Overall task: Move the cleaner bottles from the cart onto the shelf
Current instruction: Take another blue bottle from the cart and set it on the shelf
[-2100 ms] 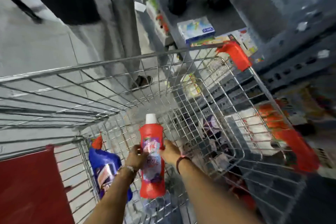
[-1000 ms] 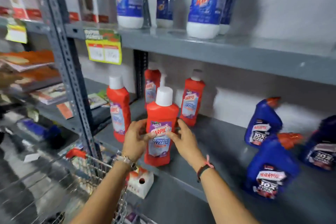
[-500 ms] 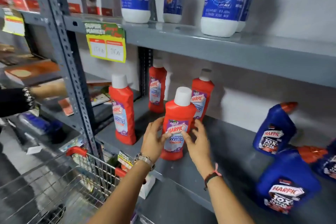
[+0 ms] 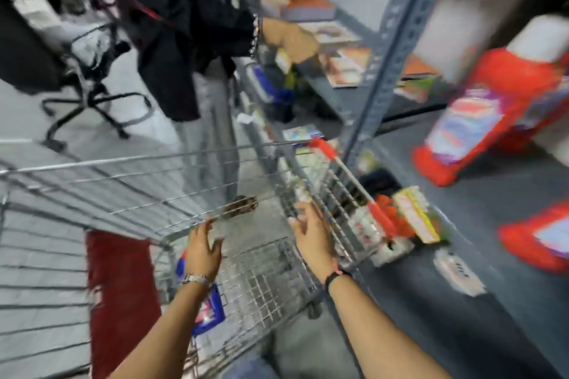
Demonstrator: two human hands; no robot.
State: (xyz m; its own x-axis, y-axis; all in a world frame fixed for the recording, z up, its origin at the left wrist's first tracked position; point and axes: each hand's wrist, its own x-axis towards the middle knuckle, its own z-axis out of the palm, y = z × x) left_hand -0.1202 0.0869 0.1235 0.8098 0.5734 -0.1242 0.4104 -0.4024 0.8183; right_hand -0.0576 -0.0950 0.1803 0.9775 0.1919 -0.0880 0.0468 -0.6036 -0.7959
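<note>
The view is blurred by motion. My left hand (image 4: 201, 251) and my right hand (image 4: 312, 235) hover over the wire cart (image 4: 129, 194), both with fingers spread and holding nothing. Under my left wrist a blue cleaner bottle (image 4: 207, 306) lies in the cart, partly hidden by my forearm. On the grey shelf (image 4: 480, 203) to the right stand red cleaner bottles: one with a white cap (image 4: 489, 111) and another (image 4: 535, 235) at the right edge, cut off by the frame.
Another person in dark clothing (image 4: 184, 40) stands beyond the cart and reaches a hand (image 4: 289, 37) to the far shelf. An office chair (image 4: 89, 77) is at the back left. A slotted shelf post (image 4: 385, 58) rises beside the cart's red-capped rim (image 4: 351, 175). Small boxes (image 4: 412, 215) lie below.
My hands have let go of the red bottle, which stays on the shelf, and swung down left over the cart. The view has turned from the shelf to the cart.
</note>
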